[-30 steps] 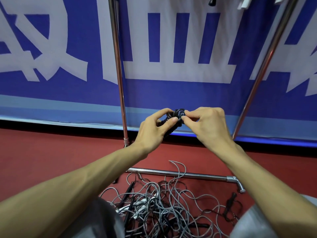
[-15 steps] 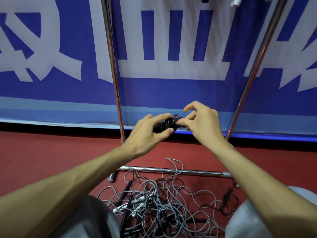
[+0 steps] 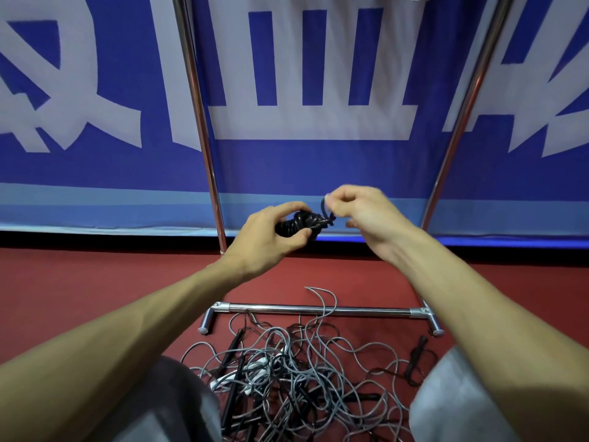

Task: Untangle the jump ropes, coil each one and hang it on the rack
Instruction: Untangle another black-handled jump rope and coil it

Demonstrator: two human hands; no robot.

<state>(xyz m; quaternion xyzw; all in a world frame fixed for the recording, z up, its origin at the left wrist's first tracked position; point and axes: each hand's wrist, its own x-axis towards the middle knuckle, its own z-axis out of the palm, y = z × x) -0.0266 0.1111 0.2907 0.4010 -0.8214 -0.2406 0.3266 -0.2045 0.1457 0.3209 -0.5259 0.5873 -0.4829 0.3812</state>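
Blue banner [image 3: 287,164] with large white characters fills the background, and a red floor [image 3: 95,282] runs beneath it. Just above centre, the left hand [image 3: 271,240] is curled round a small, tight bundle of black rope [image 3: 298,223]. At its 3 o'clock, the right hand [image 3: 366,215] pinches a short loop [image 3: 323,207] rising from that bundle, apparently to tuck or tie it off.

By my reading, this one rope is coiled and nearly secured but not yet hung. The chrome rack [image 3: 318,311] stands behind the hands, its uprights running off toward 11 and 1 o'clock. Its hanging bar is out of view, so I cannot tell how many ropes already hang there.

At 6 o'clock, a heap of grey and black ropes [image 3: 296,378] lies knotted together on the floor against the rack's base bar. Most of the job looks undone.
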